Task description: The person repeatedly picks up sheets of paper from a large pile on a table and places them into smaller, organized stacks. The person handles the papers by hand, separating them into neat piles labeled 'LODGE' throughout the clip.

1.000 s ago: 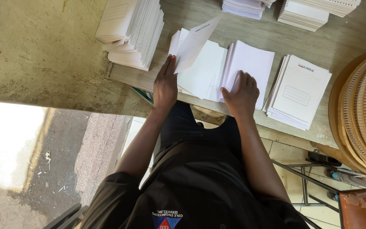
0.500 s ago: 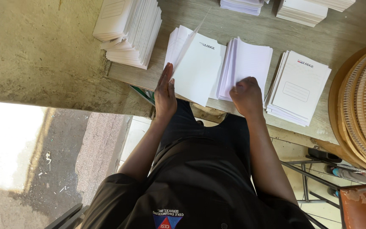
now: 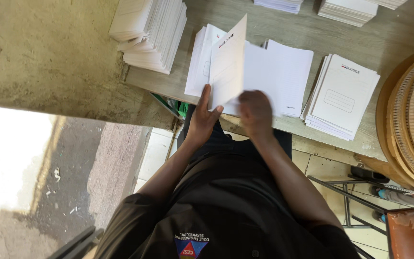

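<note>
left hand [image 3: 202,117] fingers extended, right hand [image 3: 256,111] curled
</note>
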